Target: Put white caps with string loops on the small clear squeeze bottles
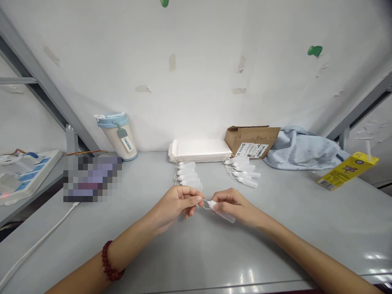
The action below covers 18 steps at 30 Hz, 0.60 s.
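Note:
Between thumb and fingers, my right hand (pixel 234 206) grips a small translucent plastic bottle (pixel 226 215) with a white cap, tilted with its cap toward my left hand. My left hand (pixel 185 202) is pinched on a thin white cord (pixel 207 207) that runs to the capped end of the bottle. The cord's tip is hidden by the left fingertips. Just beyond my left hand lies a row of similar small bottles (pixel 187 175) with white cords. A second group of corded bottles (pixel 247 173) lies further right.
Against the wall stand white flat boxes (pixel 202 150), an open cardboard box (pixel 251 141) and a bundled blue cloth (pixel 301 149). A tumbler (pixel 118 136), a pixelated device (pixel 93 179) and its white cable (pixel 39 243) are left; a yellow drink carton (pixel 346 171) is right.

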{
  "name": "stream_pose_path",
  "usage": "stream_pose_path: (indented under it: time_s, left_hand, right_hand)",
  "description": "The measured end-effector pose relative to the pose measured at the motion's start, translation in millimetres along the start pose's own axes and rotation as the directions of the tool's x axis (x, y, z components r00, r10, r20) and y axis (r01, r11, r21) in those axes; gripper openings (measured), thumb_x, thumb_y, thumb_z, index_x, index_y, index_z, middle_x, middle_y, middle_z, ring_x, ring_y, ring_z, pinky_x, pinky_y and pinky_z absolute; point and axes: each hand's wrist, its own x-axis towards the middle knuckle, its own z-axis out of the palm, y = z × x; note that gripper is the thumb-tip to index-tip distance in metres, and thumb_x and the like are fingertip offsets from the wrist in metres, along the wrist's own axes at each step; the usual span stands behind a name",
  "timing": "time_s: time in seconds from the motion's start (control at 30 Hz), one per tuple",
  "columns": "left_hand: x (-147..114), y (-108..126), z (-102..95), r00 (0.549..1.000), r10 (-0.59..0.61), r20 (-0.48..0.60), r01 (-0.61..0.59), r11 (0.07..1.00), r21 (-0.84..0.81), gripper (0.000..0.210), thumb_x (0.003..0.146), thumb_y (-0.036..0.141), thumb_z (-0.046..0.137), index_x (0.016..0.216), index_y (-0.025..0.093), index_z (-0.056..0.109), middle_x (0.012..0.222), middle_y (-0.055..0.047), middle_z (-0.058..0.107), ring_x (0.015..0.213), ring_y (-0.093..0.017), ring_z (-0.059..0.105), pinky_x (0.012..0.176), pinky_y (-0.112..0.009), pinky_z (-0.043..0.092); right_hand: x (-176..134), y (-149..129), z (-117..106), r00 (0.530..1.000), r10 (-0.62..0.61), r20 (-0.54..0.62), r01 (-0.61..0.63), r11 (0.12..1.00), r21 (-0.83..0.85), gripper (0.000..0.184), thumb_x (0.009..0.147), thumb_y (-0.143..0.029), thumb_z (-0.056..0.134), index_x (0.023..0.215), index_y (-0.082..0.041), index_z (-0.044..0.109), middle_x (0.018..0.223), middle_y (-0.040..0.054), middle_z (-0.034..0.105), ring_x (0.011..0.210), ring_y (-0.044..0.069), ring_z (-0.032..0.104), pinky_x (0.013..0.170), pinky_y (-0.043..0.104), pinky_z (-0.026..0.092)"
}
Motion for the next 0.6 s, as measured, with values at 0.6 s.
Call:
stream_pose_path:
  time_s: [0.6]
  left_hand:
    - [0.7, -0.6, 3.0, 0.999, 0.024, -0.037, -0.021, 0.995, 0.096, 0.019, 0.077, 0.032, 0.060, 0.077, 0.013, 0.064, 0.060, 0.001, 0.052, 0.054, -0.008, 0.043, 0.050, -0.021, 0.032]
  right_hand:
    - [1.6, 0.8, 4.0, 0.999, 0.049, 0.009, -0.050, 0.998, 0.045, 0.020, 0.077, -0.026, 0.049, 0.061, -0.014, 0.053, 0.048, -0.0067, 0.033, 0.044, 0.006, 0.030, 0.043, 0.020, 0.023]
